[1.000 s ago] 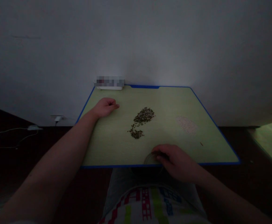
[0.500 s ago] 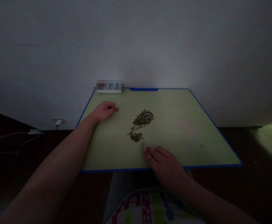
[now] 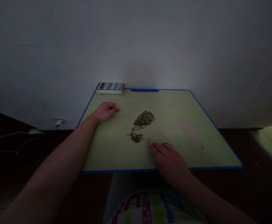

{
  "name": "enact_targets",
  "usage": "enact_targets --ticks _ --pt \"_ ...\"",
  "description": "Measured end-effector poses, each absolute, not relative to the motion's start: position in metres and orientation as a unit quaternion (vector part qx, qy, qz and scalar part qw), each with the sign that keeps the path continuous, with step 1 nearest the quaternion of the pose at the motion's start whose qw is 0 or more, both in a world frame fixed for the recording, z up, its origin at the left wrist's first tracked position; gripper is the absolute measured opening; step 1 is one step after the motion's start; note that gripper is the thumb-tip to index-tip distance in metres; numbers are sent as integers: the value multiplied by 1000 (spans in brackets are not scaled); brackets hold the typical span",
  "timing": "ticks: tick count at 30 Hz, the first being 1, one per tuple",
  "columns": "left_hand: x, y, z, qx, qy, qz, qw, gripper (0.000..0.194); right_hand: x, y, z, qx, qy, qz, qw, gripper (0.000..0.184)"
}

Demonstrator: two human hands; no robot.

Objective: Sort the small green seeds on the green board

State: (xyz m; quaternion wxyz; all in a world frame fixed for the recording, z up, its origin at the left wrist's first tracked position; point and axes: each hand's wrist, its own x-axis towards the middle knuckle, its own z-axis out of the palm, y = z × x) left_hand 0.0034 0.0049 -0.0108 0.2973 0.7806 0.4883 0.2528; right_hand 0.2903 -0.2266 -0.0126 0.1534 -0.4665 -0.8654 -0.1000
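On the left part of the pale green table top (image 3: 117,152), my left hand (image 3: 106,111) rests in a loose fist; nothing shows in it. My right hand (image 3: 169,157) is near the front edge, fingers together on a small, thin, see-through piece (image 3: 149,142) whose kind I cannot make out. Just left of that piece lies a small cluster of dark, seed-like grains (image 3: 136,137). A thin trail of grains joins it to a larger dark heap (image 3: 144,118) farther back. Off to the right, a pale, thinly spread pile of grains (image 3: 186,127) lies apart from both hands.
A phone (image 3: 110,86) lies on a white box (image 3: 109,91) at the back left corner, against the wall (image 3: 154,46). One small dark sliver (image 3: 202,147) lies at the right. A plug (image 3: 59,122) and a white cable (image 3: 34,132) are left of the table.
My right hand has moved a little to the right and away from me, taking the see-through piece farther from the small dark cluster. My left hand stays in place.
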Motion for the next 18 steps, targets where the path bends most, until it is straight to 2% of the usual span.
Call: enact_targets --ticks 10,18 --pt "3 4 -11 784 485 252 295 39 285 -219 -11 -430 -882 -70 181 38" --pt "4 5 -10 777 500 243 294 39 282 -223 -12 -415 -893 -44 166 39"
